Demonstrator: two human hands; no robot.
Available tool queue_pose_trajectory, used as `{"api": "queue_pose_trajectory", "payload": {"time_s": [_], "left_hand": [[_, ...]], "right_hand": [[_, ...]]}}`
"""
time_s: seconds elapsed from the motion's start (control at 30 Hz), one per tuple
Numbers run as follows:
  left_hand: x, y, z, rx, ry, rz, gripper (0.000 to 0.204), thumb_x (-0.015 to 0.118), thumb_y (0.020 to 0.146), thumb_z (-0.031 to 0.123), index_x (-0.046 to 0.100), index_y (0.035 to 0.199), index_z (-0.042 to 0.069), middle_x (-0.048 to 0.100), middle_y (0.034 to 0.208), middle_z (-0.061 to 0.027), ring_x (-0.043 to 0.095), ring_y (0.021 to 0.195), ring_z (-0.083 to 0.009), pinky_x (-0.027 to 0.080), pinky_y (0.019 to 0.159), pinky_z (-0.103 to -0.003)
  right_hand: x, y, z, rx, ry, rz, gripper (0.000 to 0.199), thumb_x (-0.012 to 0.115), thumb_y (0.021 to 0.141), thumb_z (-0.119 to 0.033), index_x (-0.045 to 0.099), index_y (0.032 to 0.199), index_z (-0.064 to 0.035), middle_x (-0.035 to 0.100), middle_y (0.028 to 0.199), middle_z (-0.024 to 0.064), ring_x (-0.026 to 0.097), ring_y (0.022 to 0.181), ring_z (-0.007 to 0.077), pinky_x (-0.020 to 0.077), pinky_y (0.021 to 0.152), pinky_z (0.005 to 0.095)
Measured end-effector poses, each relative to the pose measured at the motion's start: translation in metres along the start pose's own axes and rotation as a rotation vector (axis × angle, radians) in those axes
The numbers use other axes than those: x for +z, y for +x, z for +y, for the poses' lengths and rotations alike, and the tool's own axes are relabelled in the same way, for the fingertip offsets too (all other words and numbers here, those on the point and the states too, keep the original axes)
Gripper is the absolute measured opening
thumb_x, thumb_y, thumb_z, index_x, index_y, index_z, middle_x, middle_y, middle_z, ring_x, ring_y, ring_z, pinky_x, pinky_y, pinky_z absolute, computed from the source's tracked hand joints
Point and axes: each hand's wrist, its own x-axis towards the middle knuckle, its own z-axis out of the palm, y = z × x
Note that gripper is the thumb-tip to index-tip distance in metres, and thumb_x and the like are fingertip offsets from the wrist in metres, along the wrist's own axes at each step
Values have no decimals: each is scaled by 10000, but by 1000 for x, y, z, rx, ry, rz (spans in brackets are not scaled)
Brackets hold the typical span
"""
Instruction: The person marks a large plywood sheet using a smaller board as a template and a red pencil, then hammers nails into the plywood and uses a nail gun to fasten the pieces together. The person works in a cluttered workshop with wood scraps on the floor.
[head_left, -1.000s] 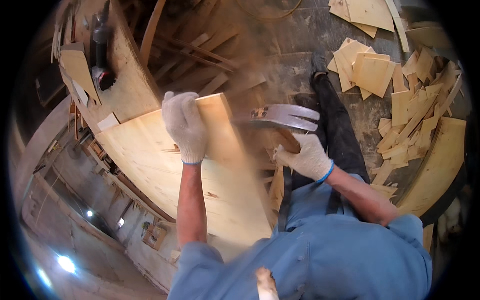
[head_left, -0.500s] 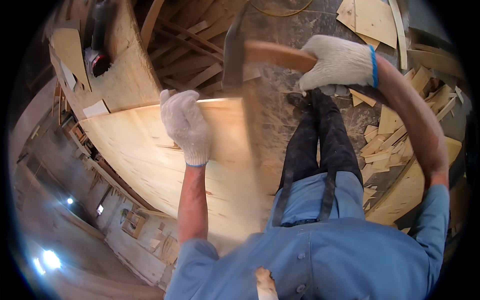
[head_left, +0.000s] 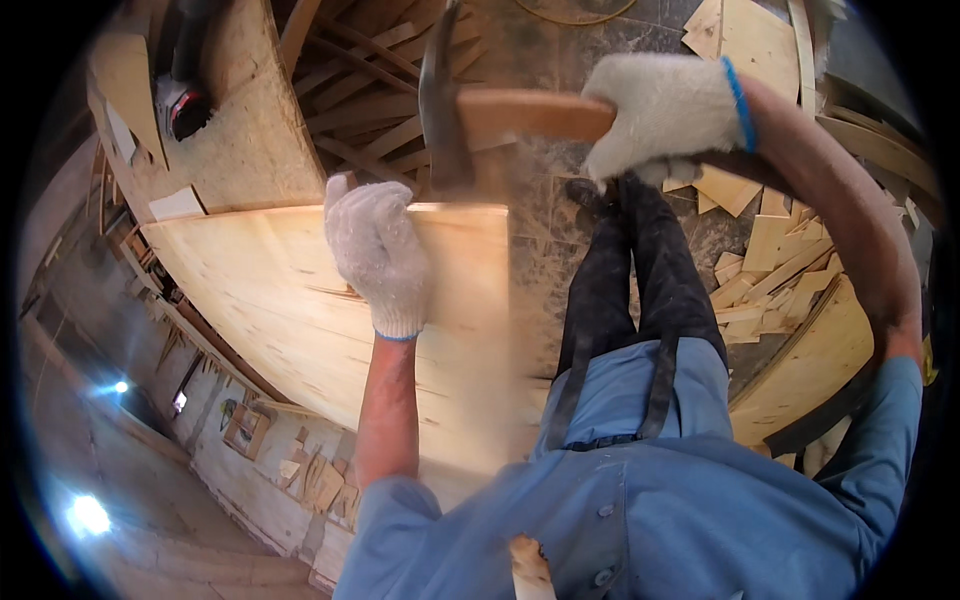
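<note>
My left hand [head_left: 375, 255], in a whitish knitted glove, is closed over the far edge of a large pale plywood panel [head_left: 270, 270]. Its fingertips are partly hidden. In my right hand [head_left: 665, 115], also gloved, with a blue cuff, is the broad wooden handle of a hammer [head_left: 535, 113]. The long, dark, slightly curved head points toward me, just beyond the panel's far edge and to the right of my left hand. Motion blurs the head's lower end, and I cannot tell whether it touches the panel.
A power tool [head_left: 185, 105] with a red and silver part lies on a wooden board [head_left: 250, 130] at the far left. Wood strips [head_left: 370, 110] are heaped beyond the panel. Offcuts [head_left: 780, 270] cover the floor at right, near a curved wooden piece [head_left: 810, 365].
The hammer has shifted left relative to the panel, bringing its head nearer my left hand. My left hand keeps its hold on the panel edge. The whole view has shifted slightly.
</note>
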Motion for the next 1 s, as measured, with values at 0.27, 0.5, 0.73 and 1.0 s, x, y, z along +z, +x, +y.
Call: {"api": "queue_pose_trajectory", "payload": {"time_s": [0.27, 0.5, 0.73, 1.0], "left_hand": [[-2, 0, 2, 1, -4, -34, 149, 573, 999, -6, 710, 965, 43, 704, 987, -83, 665, 973, -296, 446, 1164, -544], [-3, -2, 3, 10, 12, -57, 254, 520, 1122, 118, 716, 1006, 4, 730, 999, -112, 658, 1075, -330, 435, 1180, -495], [0, -5, 2, 11, 27, -34, 188, 543, 1036, 33, 683, 911, 18, 686, 913, -115, 645, 938, -328, 453, 1150, -516], [-1, -7, 8, -104, 30, -62, 239, 511, 1069, 87, 666, 908, 0, 625, 870, -133, 602, 851, -333, 505, 887, -425]], "right_hand": [[14, -2, 14, -61, 92, 84, 312, 789, 898, -287, 726, 956, 13, 672, 626, 73, 624, 459, 162, 494, 391, 322], [87, -11, 54, -221, 455, 250, 320, 787, 876, -299, 753, 927, 15, 708, 684, 105, 665, 552, 152, 550, 552, 345], [236, 1, 70, -244, 851, 688, 121, 765, 948, -135, 717, 959, -25, 685, 716, 18, 643, 605, 85, 506, 554, 277], [329, 37, 66, -413, 621, 984, 178, 761, 960, -90, 741, 1101, 16, 793, 880, 93, 772, 802, 159, 606, 744, 342]]}}
